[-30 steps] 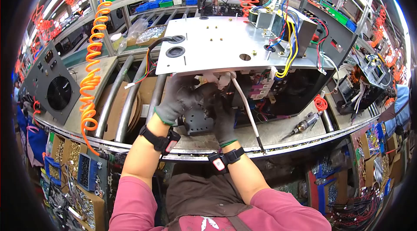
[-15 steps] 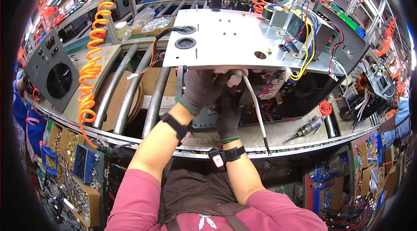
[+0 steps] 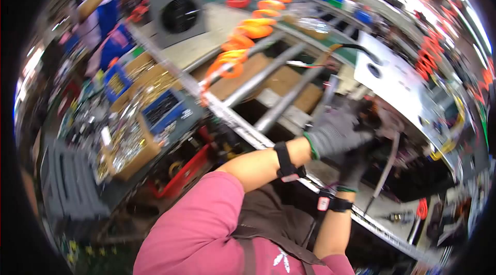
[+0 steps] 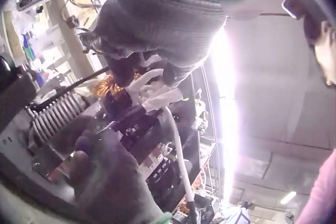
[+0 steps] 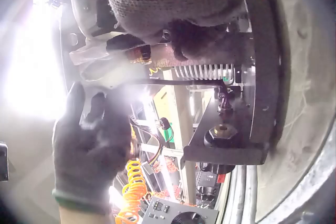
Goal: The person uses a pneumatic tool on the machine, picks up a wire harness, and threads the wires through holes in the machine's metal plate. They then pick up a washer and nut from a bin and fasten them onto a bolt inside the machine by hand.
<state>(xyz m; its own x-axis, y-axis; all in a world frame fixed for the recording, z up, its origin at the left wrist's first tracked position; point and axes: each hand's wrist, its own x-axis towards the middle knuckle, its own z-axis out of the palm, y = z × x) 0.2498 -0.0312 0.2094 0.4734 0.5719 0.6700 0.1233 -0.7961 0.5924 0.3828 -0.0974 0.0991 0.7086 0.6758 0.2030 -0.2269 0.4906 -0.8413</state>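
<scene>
Both hands wear grey gloves with dark fingers and work in the open side of a machine under its white metal panel (image 3: 392, 76). My left hand (image 3: 336, 133) has its fingertips around a white cable sleeve (image 4: 163, 98), from which a black cable (image 4: 128, 119) runs. My right hand (image 4: 113, 176) lies just below, beside a ribbed metal coil (image 4: 60, 113). Its fingers are bent, and I cannot tell what they hold. Behind the left fingertips sits a copper winding (image 4: 107, 88). A long white cable (image 3: 388, 166) with a dark end hangs out of the machine.
Metal rollers (image 3: 289, 99) lie left of the machine. An orange coiled air hose (image 3: 253, 32) hangs over them. Boxes of small parts (image 3: 129, 146) stand at the left. A grey panel with a fan (image 3: 178, 9) stands at the far left, near another person (image 3: 101, 16).
The head view has swung left and tilted, so the machine and both hands now appear further right and another person has come into view. The hands stay inside the machine's open side.
</scene>
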